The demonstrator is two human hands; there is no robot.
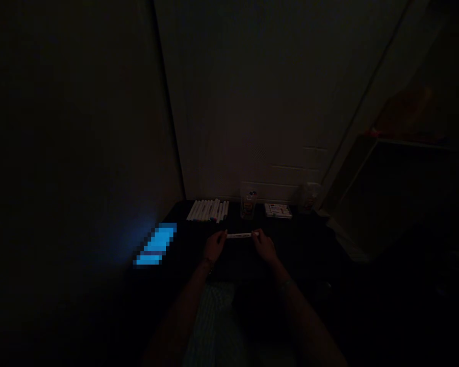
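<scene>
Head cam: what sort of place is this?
Probably a dim bedroom or dorm-style study, though the low light makes it hard to be sure. A dark desk sits in a corner against a painted block wall, with a row of white markers on it.

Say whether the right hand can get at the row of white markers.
Likely yes, once free: the right hand grips one end of a white marker, the left hand the other. Nothing shows between it and the row of white markers, though the light is dim.
</scene>
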